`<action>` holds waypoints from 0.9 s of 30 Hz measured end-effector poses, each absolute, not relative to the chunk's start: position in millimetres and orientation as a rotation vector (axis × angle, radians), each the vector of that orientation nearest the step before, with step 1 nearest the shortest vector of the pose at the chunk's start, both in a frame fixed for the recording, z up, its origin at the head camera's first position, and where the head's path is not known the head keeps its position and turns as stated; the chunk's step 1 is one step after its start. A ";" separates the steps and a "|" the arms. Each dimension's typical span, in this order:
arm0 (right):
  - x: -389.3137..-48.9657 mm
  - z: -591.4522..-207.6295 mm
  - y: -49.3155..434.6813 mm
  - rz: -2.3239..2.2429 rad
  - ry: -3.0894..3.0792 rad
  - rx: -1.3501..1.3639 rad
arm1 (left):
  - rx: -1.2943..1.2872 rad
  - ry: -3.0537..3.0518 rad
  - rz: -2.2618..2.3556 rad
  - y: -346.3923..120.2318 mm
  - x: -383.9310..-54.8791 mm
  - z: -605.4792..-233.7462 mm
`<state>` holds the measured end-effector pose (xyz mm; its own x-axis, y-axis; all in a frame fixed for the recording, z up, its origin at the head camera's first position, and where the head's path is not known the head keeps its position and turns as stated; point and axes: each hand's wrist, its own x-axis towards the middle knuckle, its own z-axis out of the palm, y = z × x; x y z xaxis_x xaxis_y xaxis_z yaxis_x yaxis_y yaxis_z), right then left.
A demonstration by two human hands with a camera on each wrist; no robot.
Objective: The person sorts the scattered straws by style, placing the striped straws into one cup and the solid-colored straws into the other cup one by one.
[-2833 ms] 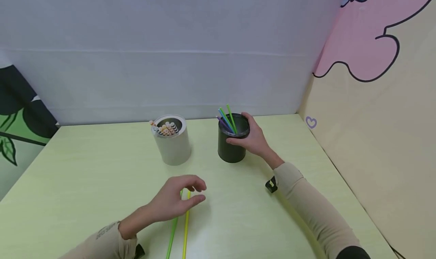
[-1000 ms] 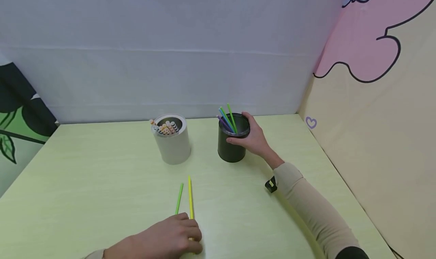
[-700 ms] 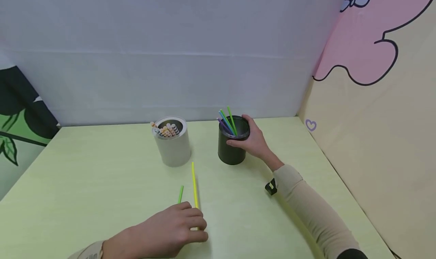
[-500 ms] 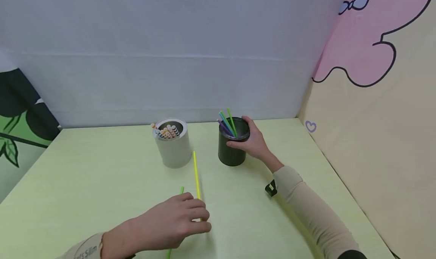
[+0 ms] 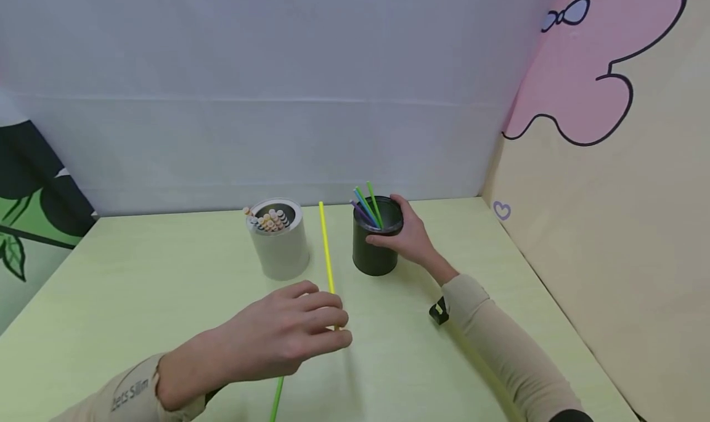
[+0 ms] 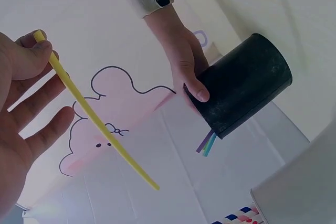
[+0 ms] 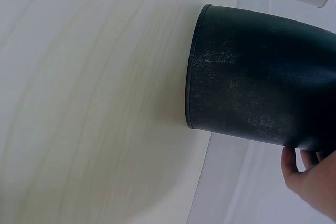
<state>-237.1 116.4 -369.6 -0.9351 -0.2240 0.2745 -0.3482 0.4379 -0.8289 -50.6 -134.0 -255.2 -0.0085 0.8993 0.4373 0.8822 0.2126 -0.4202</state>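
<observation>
Between thumb and fingertips my left hand (image 5: 277, 332) pinches a yellow straw (image 5: 326, 246) near its lower end. In the left wrist view the straw (image 6: 100, 121) stretches out past the fingers, its far end free. My right hand (image 5: 407, 234) grips the upper side of a black cylindrical holder (image 5: 374, 255), thumb on the near side and fingers behind. Several colored straws (image 5: 368, 207), purple, blue and green, lean out of this holder. A green straw (image 5: 277, 397) lies on the table below my left hand, partly hidden by it.
Left of the black holder stands a white cylindrical holder (image 5: 279, 249) with several patterned straws (image 5: 272, 220) in it. Behind the pale table (image 5: 166, 268) rises a grey-white backdrop (image 5: 249, 101); a decorated wall (image 5: 599, 225) runs along the right.
My left hand reached down to the straws, took hold of the yellow one and raised it forward, its tip now between the two holders. The right hand stays on the black holder.
</observation>
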 end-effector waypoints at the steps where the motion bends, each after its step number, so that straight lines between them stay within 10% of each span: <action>1: -237.2 -369.2 116.4 1.519 -2.556 0.512 | -1.646 -1.863 0.029 -133.8 -51.2 -254.6; 27: -235.1 -365.6 117.5 1.559 -2.549 0.516 | -1.019 -1.781 -1.492 -136.2 -130.3 -235.1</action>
<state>-235.1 117.5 -365.6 -0.9363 -0.2290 0.2662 -0.3412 0.4151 -0.8434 -130.3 -136.2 -235.1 -0.5288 0.1800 0.8295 0.8482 0.0753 0.5244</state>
